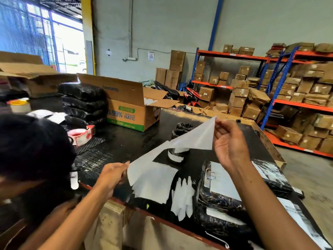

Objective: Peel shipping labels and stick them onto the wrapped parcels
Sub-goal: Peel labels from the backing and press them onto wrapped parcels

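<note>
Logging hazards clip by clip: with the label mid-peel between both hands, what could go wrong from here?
1. The label, pinched by the right hand at one corner, hangs loose; it might fold and stick to itself.
2. The left hand holds the backing only at its edge, so it could tear or slip.
3. The nearest parcel seems already labelled; the fresh label could land on the wrong one.

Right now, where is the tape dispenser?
In the head view, the tape dispenser lies on the table's left side, below the stacked black parcels.
</note>
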{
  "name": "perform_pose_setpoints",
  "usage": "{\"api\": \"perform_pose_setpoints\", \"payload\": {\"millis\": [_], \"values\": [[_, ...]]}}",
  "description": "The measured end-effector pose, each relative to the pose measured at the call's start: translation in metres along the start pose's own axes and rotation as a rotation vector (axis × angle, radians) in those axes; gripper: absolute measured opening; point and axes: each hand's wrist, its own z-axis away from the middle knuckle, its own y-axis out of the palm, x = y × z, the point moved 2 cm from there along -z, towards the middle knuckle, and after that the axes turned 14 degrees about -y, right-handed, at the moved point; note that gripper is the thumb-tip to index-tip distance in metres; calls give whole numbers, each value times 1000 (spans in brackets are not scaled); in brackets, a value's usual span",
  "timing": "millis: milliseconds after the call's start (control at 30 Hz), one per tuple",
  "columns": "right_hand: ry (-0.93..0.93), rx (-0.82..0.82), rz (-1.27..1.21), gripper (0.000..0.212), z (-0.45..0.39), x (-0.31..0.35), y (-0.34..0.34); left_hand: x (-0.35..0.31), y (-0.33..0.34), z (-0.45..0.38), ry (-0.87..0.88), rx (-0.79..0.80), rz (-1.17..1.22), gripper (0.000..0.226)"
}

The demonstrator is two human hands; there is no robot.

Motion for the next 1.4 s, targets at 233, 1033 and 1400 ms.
{"api": "perform_pose_setpoints", "payload": {"millis": [233,1033,1400], "values": [[-247,-148,142,12,-38,13,-1,-5,5,1,121,-176,-10,37],[339,1170,1920,20,-12,-109,-38,-34,45,32,280,-167,206,20],[70,73,626,12,-14,-24,-61,-57,146,54,767,36,-38,23]]}}
